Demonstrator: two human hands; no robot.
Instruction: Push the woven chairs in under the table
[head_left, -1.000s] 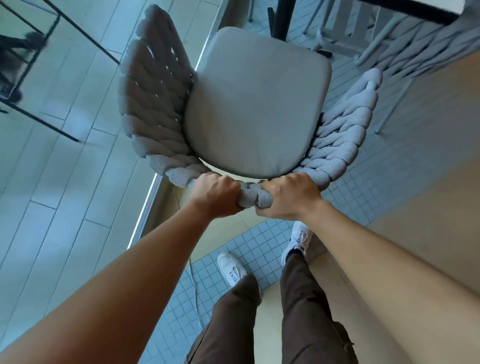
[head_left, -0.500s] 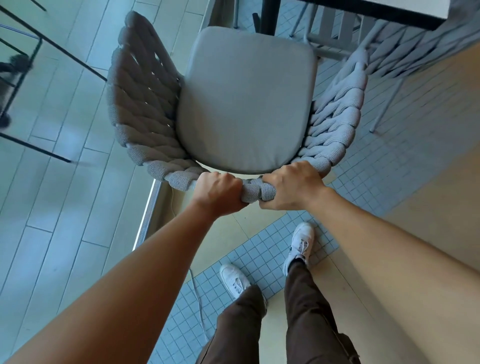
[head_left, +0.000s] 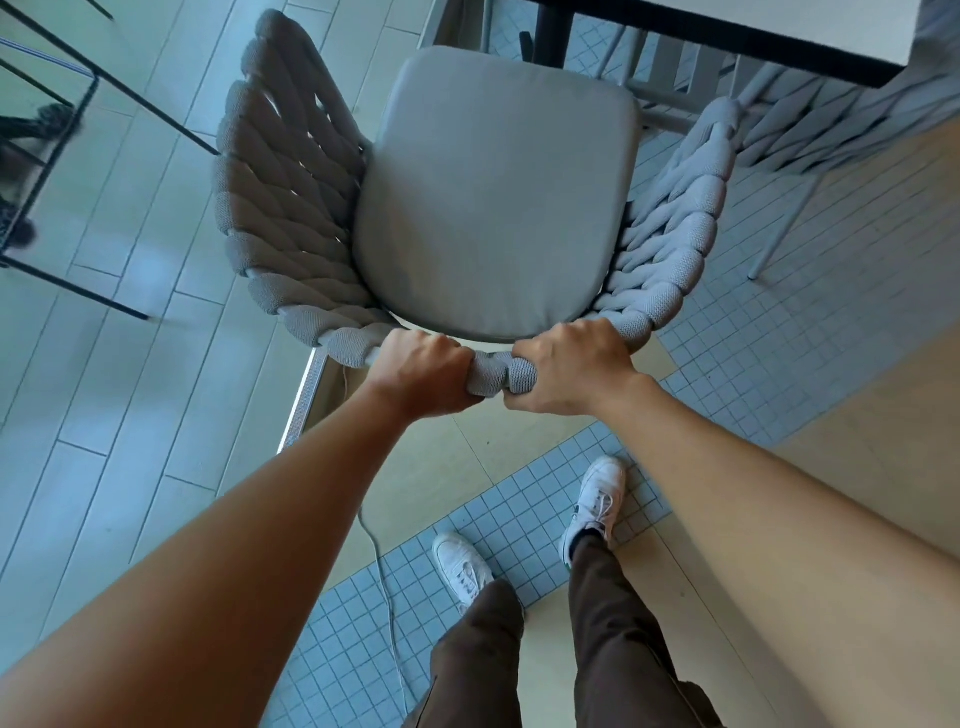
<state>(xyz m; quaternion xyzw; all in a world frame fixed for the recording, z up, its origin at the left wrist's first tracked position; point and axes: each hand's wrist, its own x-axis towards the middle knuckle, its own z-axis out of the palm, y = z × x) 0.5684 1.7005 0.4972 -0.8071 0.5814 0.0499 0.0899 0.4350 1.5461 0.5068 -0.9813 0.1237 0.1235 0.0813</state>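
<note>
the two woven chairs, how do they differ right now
The near chair is held at its back rail by both the left hand and right hand; the far chair is untouched. The near chair's cushion lies in full view; the far chair sits partly under the table. Both share grey woven sides.

Two chairs, one table, two hands

Two woven chairs: one (head_left: 291, 208) in front with one grey seat cushion (head_left: 493, 197), a second (head_left: 831, 124) at the upper right. One table (head_left: 779, 31). Two hands, left (head_left: 421, 374) and right (head_left: 571, 369). Two white shoes (head_left: 462, 566). One thin cord (head_left: 384, 571) on the floor.
</note>
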